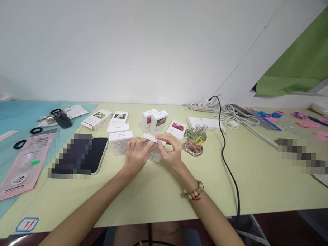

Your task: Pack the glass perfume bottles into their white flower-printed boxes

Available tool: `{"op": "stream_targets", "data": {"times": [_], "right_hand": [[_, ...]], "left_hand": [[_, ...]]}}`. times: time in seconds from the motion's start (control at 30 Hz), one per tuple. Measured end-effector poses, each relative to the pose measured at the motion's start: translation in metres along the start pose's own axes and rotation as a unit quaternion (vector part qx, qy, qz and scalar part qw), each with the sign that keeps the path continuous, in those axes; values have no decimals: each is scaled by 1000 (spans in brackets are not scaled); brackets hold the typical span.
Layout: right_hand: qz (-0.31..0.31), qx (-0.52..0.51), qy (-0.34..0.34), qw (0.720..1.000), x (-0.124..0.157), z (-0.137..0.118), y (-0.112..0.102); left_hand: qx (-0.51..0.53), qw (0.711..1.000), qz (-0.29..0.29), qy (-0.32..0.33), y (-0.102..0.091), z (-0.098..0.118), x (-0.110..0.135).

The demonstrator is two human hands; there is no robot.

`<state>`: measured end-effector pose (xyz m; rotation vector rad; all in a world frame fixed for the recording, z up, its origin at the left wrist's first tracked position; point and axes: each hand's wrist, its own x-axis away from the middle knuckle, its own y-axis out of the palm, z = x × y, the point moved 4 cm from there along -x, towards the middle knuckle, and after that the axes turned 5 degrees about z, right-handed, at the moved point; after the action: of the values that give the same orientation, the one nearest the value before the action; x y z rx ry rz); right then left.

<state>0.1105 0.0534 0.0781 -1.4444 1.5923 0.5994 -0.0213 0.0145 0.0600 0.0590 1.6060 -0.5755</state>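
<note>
Between my hands a small white carton stands on the table, printed with fine text on the side facing me. My left hand is closed on its left side, the thumb near the top flap. My right hand pinches the flap from the right, thumb and fingertips close together. Just left of my left hand stand white cartons, one behind another. Behind the held carton are two upright boxes with pictures. Right of my right hand sit glass perfume bottles, a pink one with a gold cap and green ones.
More picture boxes lie at the back left, and a red-flower box lies behind my right hand. A phone is at left, near a pink package and dark jar. A black cable crosses the right side.
</note>
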Motion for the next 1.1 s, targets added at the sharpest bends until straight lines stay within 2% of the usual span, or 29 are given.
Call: {"op": "stream_targets", "data": {"times": [0.13, 0.6, 0.77, 0.87, 1.0, 1.03, 1.1], "right_hand": [[-11, -13, -27, 999, -2, -4, 0], [-54, -53, -22, 997, -1, 1, -1], [-55, -69, 5, 996, 1, 4, -5], [-67, -133, 85, 985, 2, 11, -6], [-121, -262, 266, 920, 9, 24, 9], [-123, -264, 287, 913, 11, 27, 12], [-107, -227, 301, 920, 12, 35, 15]], "left_hand": [[-3, 1000, 5, -17, -2, 1, 1], [39, 999, -2, -29, -3, -5, 4], [81, 994, -48, -61, 2, -8, 5], [170, 975, -108, -91, 5, -1, 9], [263, 931, -165, -191, 7, 11, 14], [279, 918, -174, -221, 7, 13, 15], [312, 887, -188, -285, 8, 16, 18]]}}
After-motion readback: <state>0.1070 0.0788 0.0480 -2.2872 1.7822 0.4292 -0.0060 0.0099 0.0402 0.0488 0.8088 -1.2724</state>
